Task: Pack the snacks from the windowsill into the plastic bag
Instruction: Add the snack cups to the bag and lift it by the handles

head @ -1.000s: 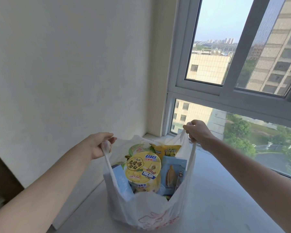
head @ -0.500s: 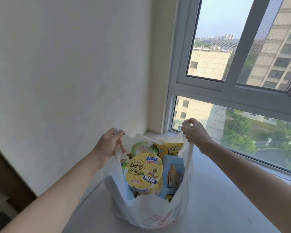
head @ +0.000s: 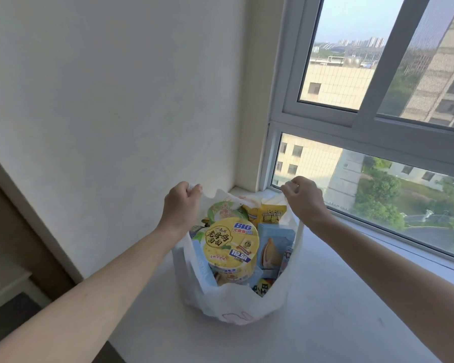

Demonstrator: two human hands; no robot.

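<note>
A white plastic bag (head: 236, 305) stands on the pale windowsill (head: 325, 323), full of snacks. On top lies a yellow instant-noodle bowl (head: 231, 244), with a light blue box (head: 273, 244) to its right, a yellow packet (head: 268, 213) behind and a green packet (head: 224, 209) at the back left. My left hand (head: 181, 205) grips the bag's left handle. My right hand (head: 303, 200) grips the right handle. Both handles are held up and apart over the snacks.
A cream wall (head: 116, 100) rises left of the sill. The grey-framed window (head: 364, 127) runs along the back and right. The sill's left edge drops to a dark floor (head: 11, 318) and brown furniture.
Both hands have risen and drawn closer together with the handles, pulling the bag's sides upright. The left hand moved right, above the bag's edge.
</note>
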